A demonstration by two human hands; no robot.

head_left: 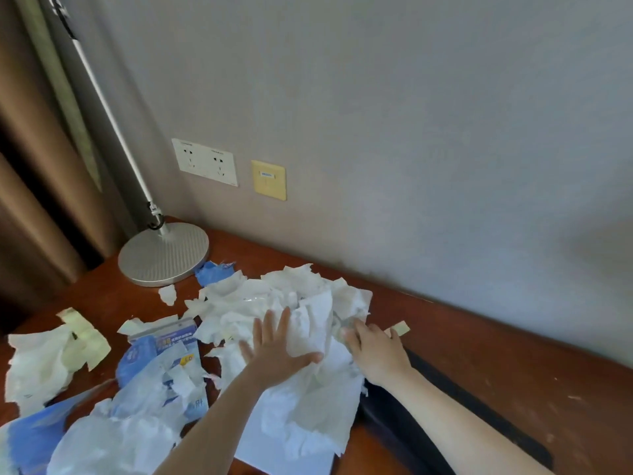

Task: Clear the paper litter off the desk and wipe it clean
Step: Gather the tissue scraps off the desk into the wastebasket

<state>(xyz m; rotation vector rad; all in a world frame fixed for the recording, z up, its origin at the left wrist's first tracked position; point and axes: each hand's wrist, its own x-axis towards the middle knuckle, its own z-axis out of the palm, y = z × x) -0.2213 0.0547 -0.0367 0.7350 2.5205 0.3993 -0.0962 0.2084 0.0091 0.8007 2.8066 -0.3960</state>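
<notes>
Where desk (513, 365) lies bare: rightward room

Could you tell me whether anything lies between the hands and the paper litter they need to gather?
Nothing visible does: the left hand presses flat on the white paper pile, and the right hand touches its right edge.

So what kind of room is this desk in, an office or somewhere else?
Probably a bedroom or hotel-style room, not an office. A reddish wooden desk sits against a plain wall with a double socket, a desk lamp stands in the corner, and brown curtains hang beside it.
</notes>
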